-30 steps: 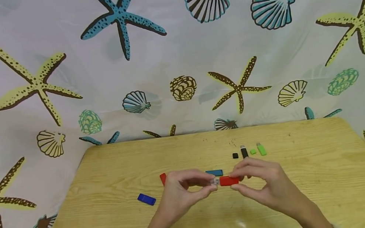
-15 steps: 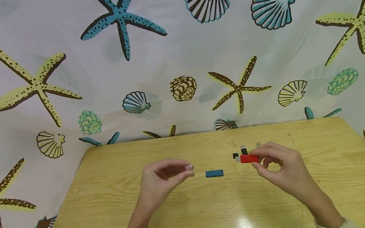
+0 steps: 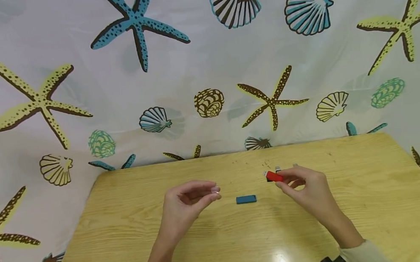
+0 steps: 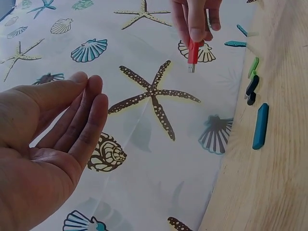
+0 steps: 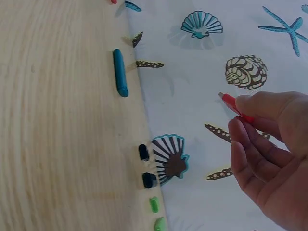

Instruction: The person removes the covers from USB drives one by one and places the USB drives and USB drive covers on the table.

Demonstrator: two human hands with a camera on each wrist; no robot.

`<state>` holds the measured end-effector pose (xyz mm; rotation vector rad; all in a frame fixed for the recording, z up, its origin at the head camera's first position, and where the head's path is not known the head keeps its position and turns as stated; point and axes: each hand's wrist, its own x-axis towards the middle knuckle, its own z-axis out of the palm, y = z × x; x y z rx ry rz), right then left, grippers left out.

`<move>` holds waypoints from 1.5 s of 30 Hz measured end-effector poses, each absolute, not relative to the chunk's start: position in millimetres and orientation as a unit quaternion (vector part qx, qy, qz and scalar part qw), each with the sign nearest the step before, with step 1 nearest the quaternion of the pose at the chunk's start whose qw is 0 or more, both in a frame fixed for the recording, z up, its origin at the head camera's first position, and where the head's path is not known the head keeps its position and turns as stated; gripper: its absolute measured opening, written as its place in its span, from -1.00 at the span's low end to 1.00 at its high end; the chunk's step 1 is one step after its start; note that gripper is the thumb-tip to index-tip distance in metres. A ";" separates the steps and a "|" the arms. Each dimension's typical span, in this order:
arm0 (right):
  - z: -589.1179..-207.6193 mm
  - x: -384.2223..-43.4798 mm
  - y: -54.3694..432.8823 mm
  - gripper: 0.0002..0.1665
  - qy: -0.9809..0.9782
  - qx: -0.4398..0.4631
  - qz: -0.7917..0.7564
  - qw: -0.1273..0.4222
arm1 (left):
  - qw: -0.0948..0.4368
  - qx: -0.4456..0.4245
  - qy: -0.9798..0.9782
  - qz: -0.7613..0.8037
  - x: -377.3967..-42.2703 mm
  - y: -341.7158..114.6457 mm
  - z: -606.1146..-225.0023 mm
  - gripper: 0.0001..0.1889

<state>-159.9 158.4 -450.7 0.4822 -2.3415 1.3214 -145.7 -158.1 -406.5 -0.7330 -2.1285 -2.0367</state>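
My right hand (image 3: 308, 189) pinches a red USB flash drive (image 3: 274, 176) between thumb and fingers, its metal plug bare and pointing left. In the left wrist view the same plug points down. My left hand (image 3: 187, 206) pinches a small clear cap (image 3: 215, 190) at its fingertips; from the left wrist view the cap is hidden behind the fingers. Both hands are raised over the table, apart from each other. Between them, on the wood, lies a blue flash drive (image 3: 246, 199).
Beyond my right hand, mostly covered in the head view, lie a black flash drive (image 4: 252, 85) and green pieces (image 5: 154, 204). A bit of red (image 5: 113, 1) shows at the top of the right wrist view. A patterned cloth (image 3: 174, 83) hangs behind the wooden table (image 3: 142, 176).
The hands were together at the red flash drive. They have parted, the left going left with the clear cap, the right going right and up with the drive, then slightly back left.
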 end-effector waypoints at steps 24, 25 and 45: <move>-505.2 -188.5 112.7 -0.78 -0.906 0.000 0.402 0.131 | 0.048 -0.246 -0.698 -0.670 -151.0 -163.0 -407.1 -0.77; -505.4 -189.2 111.5 -0.78 -0.908 -0.004 0.398 0.129 | 0.047 -0.245 -0.699 -0.670 -150.9 -163.6 -407.2 -0.77; -512.8 -202.3 90.7 -0.76 -0.920 -0.095 0.354 0.136 | 0.042 -0.239 -0.697 -0.675 -150.7 -167.7 -407.2 -0.76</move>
